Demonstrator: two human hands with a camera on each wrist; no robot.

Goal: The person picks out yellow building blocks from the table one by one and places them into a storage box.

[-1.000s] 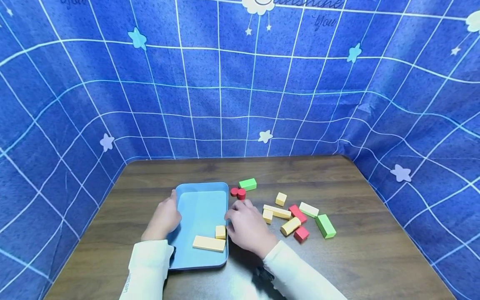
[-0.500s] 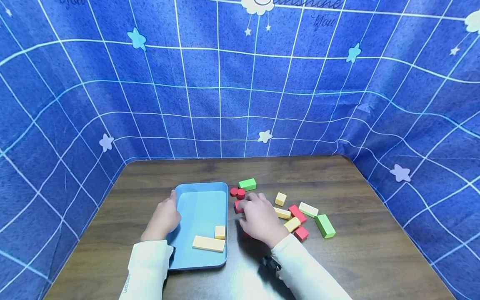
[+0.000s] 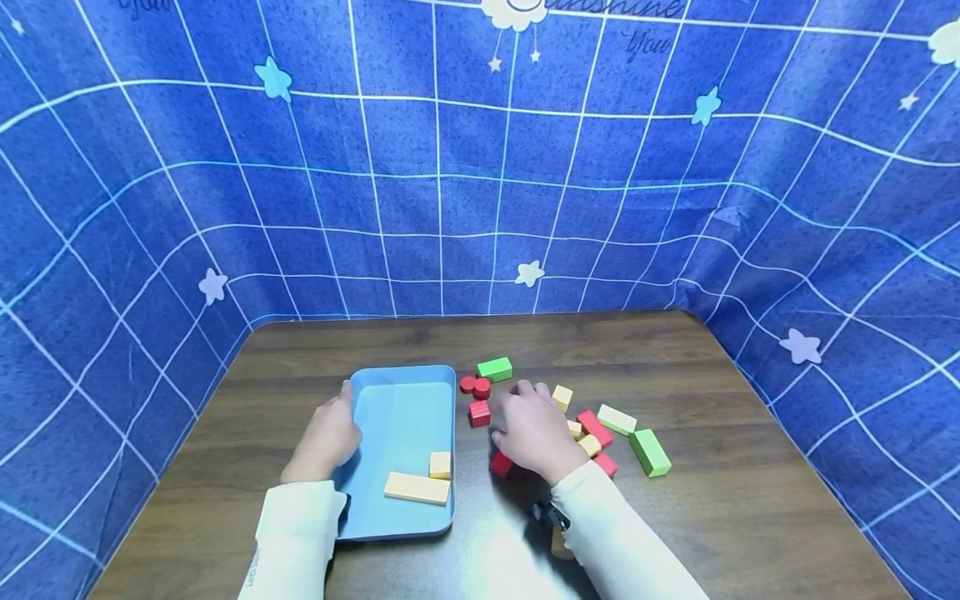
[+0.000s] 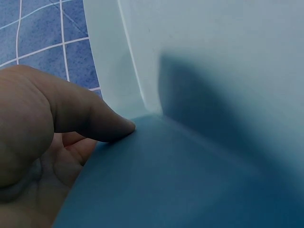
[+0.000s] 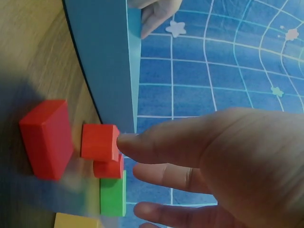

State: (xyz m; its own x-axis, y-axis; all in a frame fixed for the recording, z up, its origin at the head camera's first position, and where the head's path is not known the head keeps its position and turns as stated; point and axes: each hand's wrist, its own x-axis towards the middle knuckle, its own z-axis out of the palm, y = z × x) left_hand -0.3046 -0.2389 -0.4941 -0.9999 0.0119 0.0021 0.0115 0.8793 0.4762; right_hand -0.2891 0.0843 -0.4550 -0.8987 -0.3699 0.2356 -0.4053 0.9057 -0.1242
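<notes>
My left hand [image 3: 324,429] grips the left rim of a blue tray [image 3: 401,417]; in the left wrist view its thumb [image 4: 109,121] bends over the rim, with fingers outside. A yellow cube [image 3: 440,464] and a long yellow block [image 3: 417,488] lie in the tray's near right corner. Over the loose blocks right of the tray hovers my right hand [image 3: 536,429], fingers spread and holding nothing. Near it are a red cube [image 3: 480,413] and another red block [image 3: 501,463], partly covered by the hand. Several yellow blocks are partly hidden beneath it.
Behind the red cube stand red cylinders [image 3: 482,387] and a green block [image 3: 495,368]. Farther right lie a red block [image 3: 595,427], a pale block [image 3: 617,419] and a larger green block [image 3: 651,452]. A wooden piece [image 3: 561,546] shows beside the right sleeve.
My right hand has moved right from the tray's right edge to above the blocks, uncovering the red cube. The left hand and tray have stayed in place.
</notes>
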